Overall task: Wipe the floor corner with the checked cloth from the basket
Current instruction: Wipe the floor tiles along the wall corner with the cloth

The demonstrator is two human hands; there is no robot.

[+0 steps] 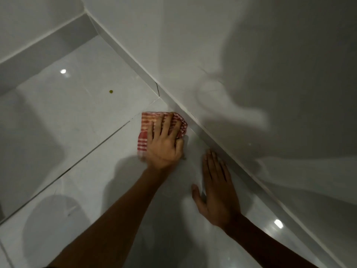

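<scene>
The red-and-white checked cloth [146, 122] lies folded on the glossy white floor tiles [77, 113], close against the skirting [193, 120] of the right-hand wall. My left hand [164, 146] presses down on it, fingers spread over the top and thumb tucked at its right edge. My right hand [214, 190] rests flat on the tiles nearer to me, palm down, fingertips touching the foot of the skirting, and holds nothing. The floor corner [87, 15] where the two walls meet is farther away at the upper left. No basket is in view.
A small greenish speck [110, 91] sits on the tile beyond the cloth. Dark grout lines [108, 138] cross the floor diagonally. White walls [231, 45] close off the right and far sides. Ceiling-light reflections show on the tiles.
</scene>
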